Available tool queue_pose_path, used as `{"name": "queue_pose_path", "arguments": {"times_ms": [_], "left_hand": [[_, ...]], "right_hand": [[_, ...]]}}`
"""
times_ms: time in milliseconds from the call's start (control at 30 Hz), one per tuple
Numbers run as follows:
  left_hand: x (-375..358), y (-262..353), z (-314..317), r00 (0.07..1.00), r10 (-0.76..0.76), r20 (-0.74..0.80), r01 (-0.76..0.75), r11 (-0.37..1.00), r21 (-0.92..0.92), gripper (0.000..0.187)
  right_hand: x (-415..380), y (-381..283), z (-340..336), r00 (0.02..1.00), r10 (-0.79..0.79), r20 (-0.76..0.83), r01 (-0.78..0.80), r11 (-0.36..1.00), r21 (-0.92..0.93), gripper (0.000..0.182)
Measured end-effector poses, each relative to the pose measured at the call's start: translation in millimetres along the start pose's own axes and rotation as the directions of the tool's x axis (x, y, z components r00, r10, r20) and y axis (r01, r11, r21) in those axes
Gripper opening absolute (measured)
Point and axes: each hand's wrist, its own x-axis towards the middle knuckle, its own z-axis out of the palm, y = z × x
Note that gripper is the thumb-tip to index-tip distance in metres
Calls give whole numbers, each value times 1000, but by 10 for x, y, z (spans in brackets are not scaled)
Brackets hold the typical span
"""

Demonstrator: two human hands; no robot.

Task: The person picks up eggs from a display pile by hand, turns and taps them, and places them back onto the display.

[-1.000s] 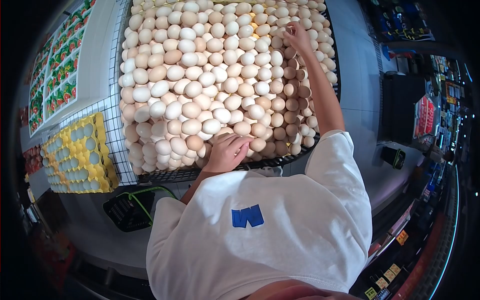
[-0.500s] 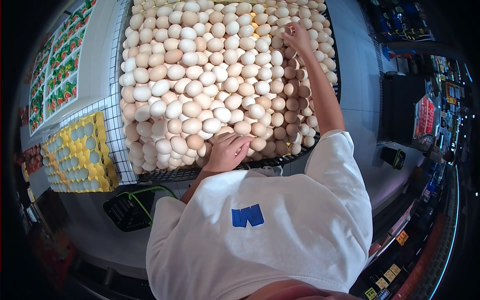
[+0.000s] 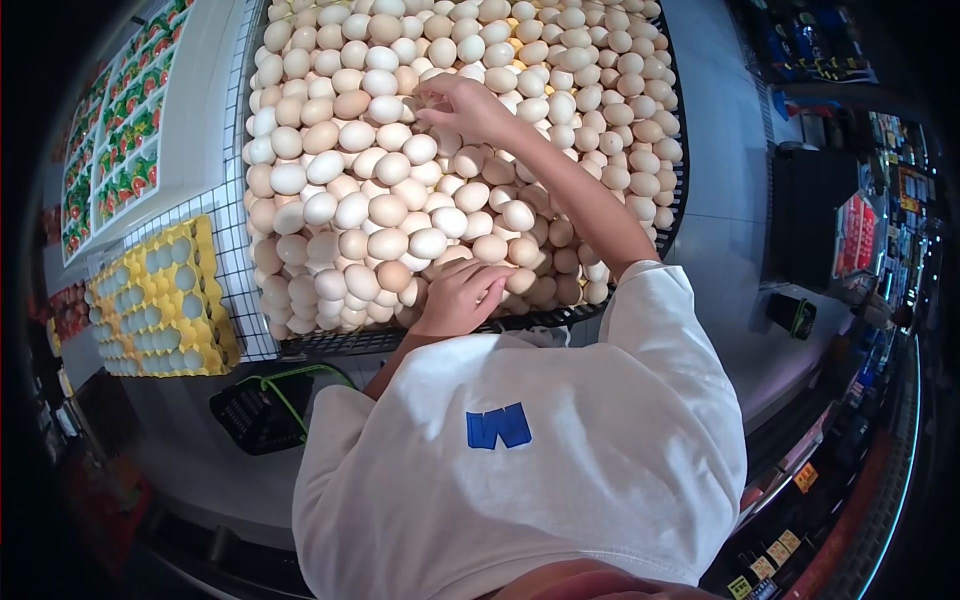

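A large heap of brown and cream eggs (image 3: 390,210) fills a black crate (image 3: 345,343) in front of me. My right hand (image 3: 462,107) is over the upper middle of the heap. Its thumb and fingers are apart next to the eggs there, and no egg shows lifted in them. My left hand (image 3: 460,298) rests on the eggs at the near edge, palm down with loosely bent fingers. Its palm and what lies under it are hidden.
Yellow trays of pale eggs (image 3: 165,300) stand left of the heap beside a white grid panel (image 3: 243,290). Packaged goods (image 3: 118,150) are farther left. A black basket with a green handle (image 3: 255,410) is on the floor; another basket (image 3: 790,315) is at right.
My right hand has moved left and slightly nearer, from the far right of the heap to its upper middle. My left hand has stayed at the near edge.
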Motion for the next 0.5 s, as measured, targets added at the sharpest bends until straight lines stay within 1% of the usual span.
{"name": "queue_pose_path", "arguments": {"times_ms": [67,167,200,267,400,467,500], "left_hand": [[-2,-5,-17,1000,11,-10,-11,1000,6,12],[-2,10,-41,1000,8,-10,-8,1000,21,12],[3,8,-39,1000,9,-9,-9,1000,20,12],[4,-1,-34,1000,17,-22,-17,1000,18,12],[15,19,-47,1000,20,-19,-20,1000,21,12],[6,16,-63,999,-28,36,26,998,50,14],[9,12,-57,999,-23,42,21,999,45,14]], "right_hand": [[119,-125,175,1000,-25,-6,25,1000,15,37],[226,-263,346,995,93,-40,-95,994,-53,38],[249,-299,367,995,93,-41,-96,994,-54,38],[279,-357,385,987,156,-37,-159,984,-86,40],[241,-324,357,985,150,-79,-156,985,-68,39],[173,-239,282,971,225,-81,-206,958,197,37],[112,-153,239,963,239,-123,-201,945,259,36]]}}
